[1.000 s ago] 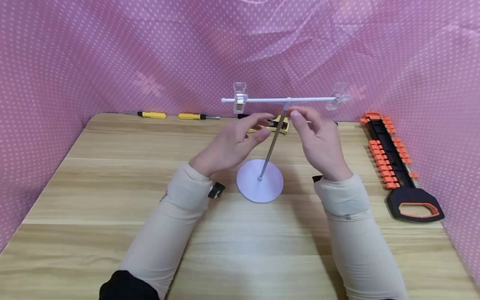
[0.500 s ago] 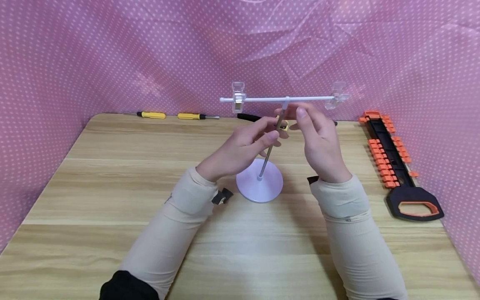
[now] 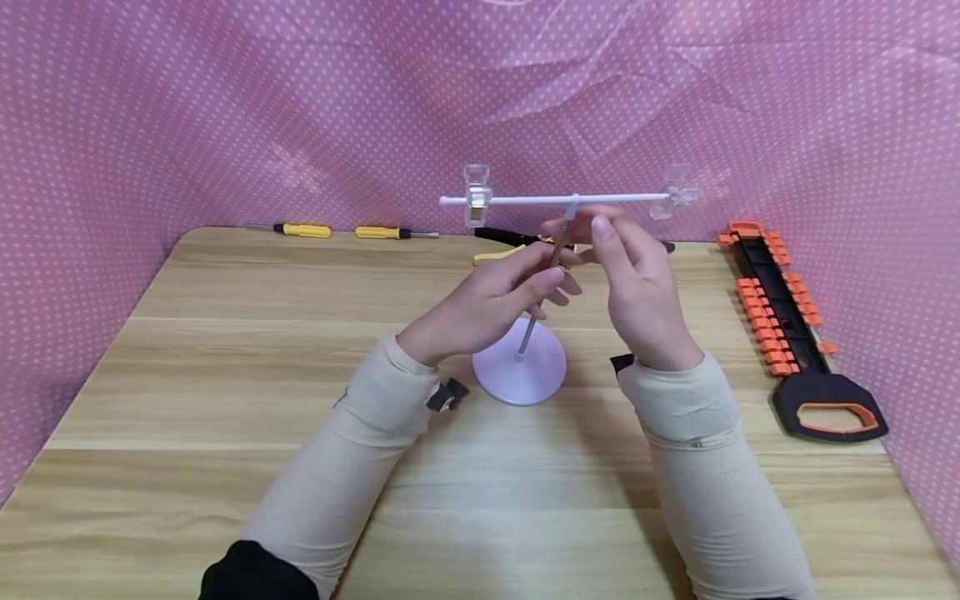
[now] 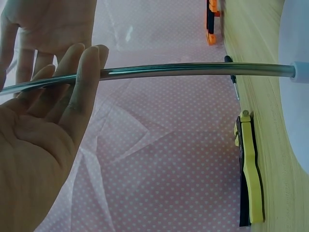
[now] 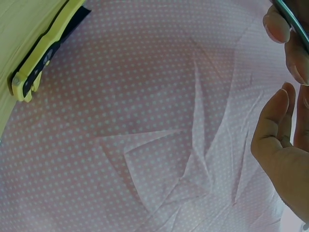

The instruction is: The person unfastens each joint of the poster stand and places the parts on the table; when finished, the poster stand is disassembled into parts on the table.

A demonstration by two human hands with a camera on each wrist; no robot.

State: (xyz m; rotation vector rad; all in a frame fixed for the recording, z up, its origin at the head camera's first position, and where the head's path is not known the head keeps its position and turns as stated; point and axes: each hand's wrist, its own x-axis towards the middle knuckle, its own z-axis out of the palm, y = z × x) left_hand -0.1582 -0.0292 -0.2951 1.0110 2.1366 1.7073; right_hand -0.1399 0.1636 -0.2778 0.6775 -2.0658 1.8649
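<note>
A clip display stand rises from the table on a round white base (image 3: 519, 379), its thin metal rod (image 3: 527, 335) leaning slightly in the head view. On top sits a white crossbar (image 3: 528, 200) carrying clear plastic clips, a left one (image 3: 477, 196) and a right one (image 3: 675, 196). My left hand (image 3: 480, 304) holds the rod partway up, thumb on the near side; in the left wrist view the rod (image 4: 193, 69) runs between its fingers. Higher up, my right hand (image 3: 633, 275) has loosely bent fingers reaching behind the rod just under the crossbar, its thumb apart from the rod.
Yellow-and-black wire strippers (image 4: 248, 169) lie at the table's back edge behind the hands. Two yellow-handled screwdrivers, a left one (image 3: 307, 231) and a right one (image 3: 382, 233), lie farther left. A black-and-orange socket rack (image 3: 795, 333) with a handle lies along the right side.
My left hand has moved right onto the rod, closing fingers and thumb around it, then slid slightly lower. My right hand stays near the top of the rod.
</note>
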